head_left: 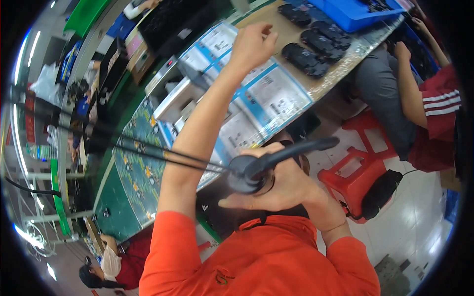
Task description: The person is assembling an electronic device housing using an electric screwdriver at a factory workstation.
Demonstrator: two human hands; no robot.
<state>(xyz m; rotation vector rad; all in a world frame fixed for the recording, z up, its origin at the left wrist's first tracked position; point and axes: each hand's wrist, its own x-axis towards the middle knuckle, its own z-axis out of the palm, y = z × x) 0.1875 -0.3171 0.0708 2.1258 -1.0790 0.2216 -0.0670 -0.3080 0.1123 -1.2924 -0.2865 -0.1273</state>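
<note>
My right hand [291, 182], close to my chest, is wrapped round a black headset-like piece [247, 173] with a round disc and a curved arm. Two thin black cords run from the disc to the left. Reaching out over the workbench, my left hand [254, 45] has its fingers curled, and nothing shows in them. Beneath that arm lie printed sheets with blue borders [276, 93]. Several black moulded devices [306, 60] rest on the brown board beside the left hand.
A blue bin [355, 15] stands at the far right of the bench. On the right a person in a dark red striped sleeve [439, 108] sits near a red stool [353, 182] and a black pouch [380, 195]. Another person [118, 264] is at lower left, by a green mat [116, 207].
</note>
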